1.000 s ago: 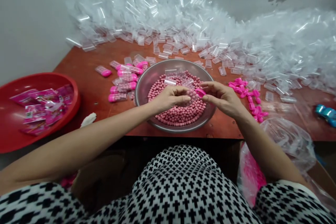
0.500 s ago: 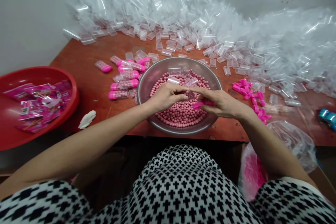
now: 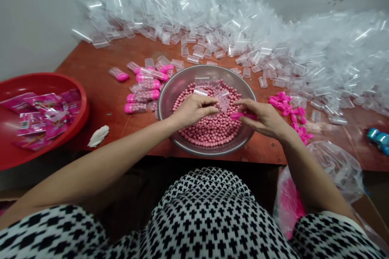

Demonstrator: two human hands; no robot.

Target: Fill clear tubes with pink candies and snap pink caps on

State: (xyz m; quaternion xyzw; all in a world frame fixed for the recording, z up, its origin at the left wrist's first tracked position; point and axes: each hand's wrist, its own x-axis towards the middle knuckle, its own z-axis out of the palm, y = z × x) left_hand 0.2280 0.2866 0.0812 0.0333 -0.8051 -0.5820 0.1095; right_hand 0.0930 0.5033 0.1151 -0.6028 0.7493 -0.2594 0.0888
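Over a metal bowl [image 3: 165, 101] of pink beads [image 3: 209, 133], both my hands work close together. My left hand [image 3: 194, 110] is closed in a pinch; whatever lies at its fingertips is too small and see-through to make out. Clear plastic tubes [image 3: 223, 101] rest on the beads right beside those fingertips. Between the thumb and fingers of my right hand [image 3: 264, 119] is a bright pink plastic cap [image 3: 238, 116], partly hidden by the fingers. A gap separates the two hands.
Bead-filled tubes with pink ends [image 3: 146, 96] lie left of the bowl. Loose pink caps [image 3: 285, 103] are to its right. A heap of clear tubes [image 3: 194, 12] covers the back. A red basin [image 3: 85, 109] with pink packets stands left; a plastic bag [image 3: 337, 166] hangs at the front right.
My right hand has drawn away to the right with the pink cap, so its fingertips no longer meet my left hand. My left hand has barely moved.
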